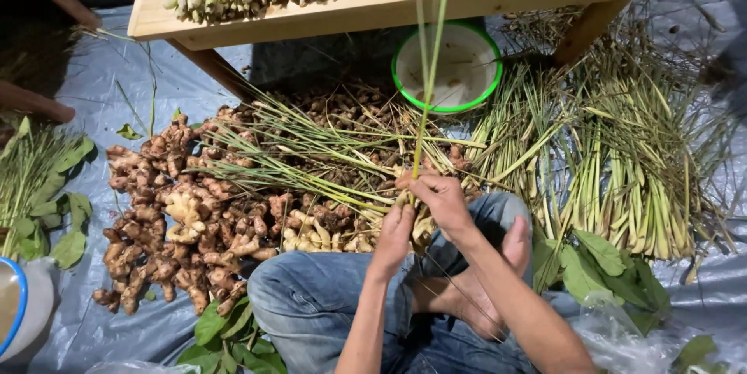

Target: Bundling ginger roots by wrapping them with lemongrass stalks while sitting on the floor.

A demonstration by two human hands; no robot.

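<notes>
**Binding a small bundle with a long green blade**

Left to right: the left hand (394,235) clasps the bundle of roots and stalks (420,222) from below, fingers clenched round it, just above the person's jeans-clad knee (311,296). The right hand (443,199), touching the bundle at its 1 o'clock, pinches a long green blade (429,70) that runs taut toward 12 o'clock, past the green-rimmed bowl (447,66) and across the wooden bench (373,8).

To do this well, I judge the left hand should hold the bundle still while the right keeps the blade tight and lays each turn close beside the last; slack would loosen the wrap.

The bundle looks pale, knobbly and short, its stalk ends stiff. The ginger heap (187,218) lies at its 9 o'clock, the lemongrass sheaves (622,172) at 3 o'clock.
</notes>
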